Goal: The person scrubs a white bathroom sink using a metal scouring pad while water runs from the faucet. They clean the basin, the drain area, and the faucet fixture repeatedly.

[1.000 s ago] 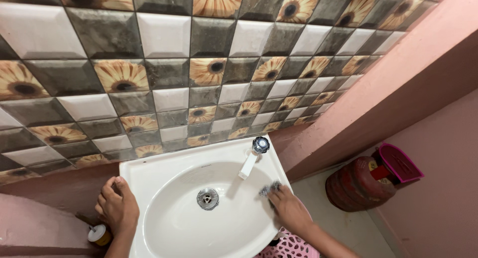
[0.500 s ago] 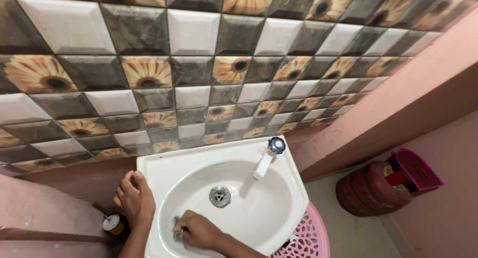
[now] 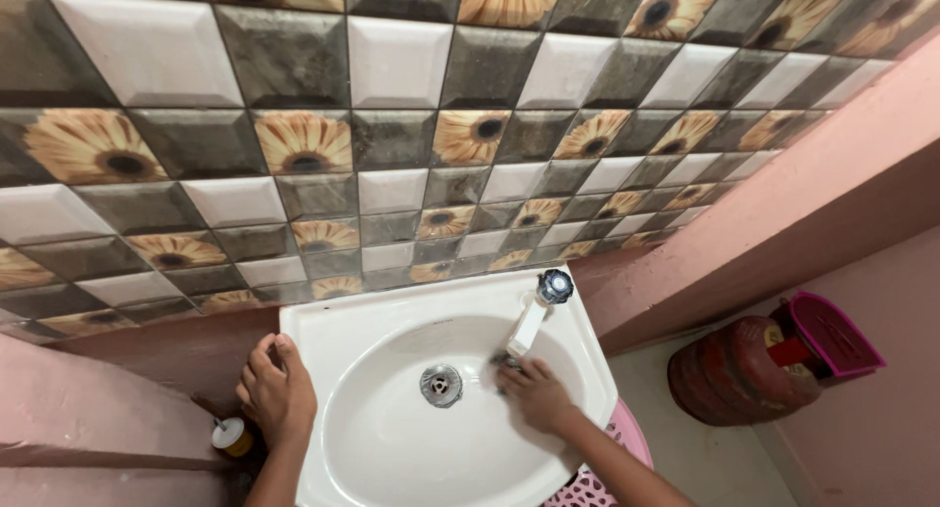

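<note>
Head view, left hand flat on sink rim, right hand pressing scrubber under tap

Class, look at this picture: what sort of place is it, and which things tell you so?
Probably a home washroom corner: a white ceramic washbasin with a white plastic tap, and sunflower-patterned wall tiles behind.

Red gas cyl., pink basket, sunflower wall tiles.

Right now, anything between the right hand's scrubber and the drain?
Nothing visible. The right hand presses the scrubber on the basin wall under the tap; bare white sink lies between it and the drain. Left hand rests on the rim.
</note>
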